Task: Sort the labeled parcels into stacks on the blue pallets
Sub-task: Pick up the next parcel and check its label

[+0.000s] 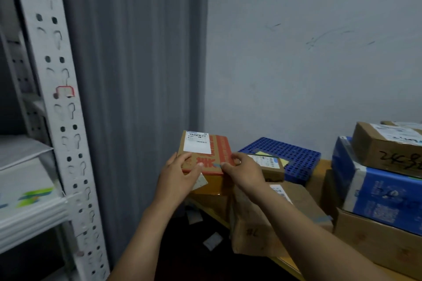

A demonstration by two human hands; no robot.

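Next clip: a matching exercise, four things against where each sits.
Things:
1. flat brown cardboard parcel with red print
2. blue perforated plastic pallet
3. brown cardboard box with black handwritten digits
4. white slotted metal shelf post
Places:
A. far left
B. atop the blue-and-white wrapped parcel
C. between left hand and right hand
D. by the back wall
Pairs: 1-C; 2-D; 3-B; 4-A

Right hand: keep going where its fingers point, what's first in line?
The red-printed parcel, which the right hand grips by its right edge; past it, probably the left hand, though depth is unclear.
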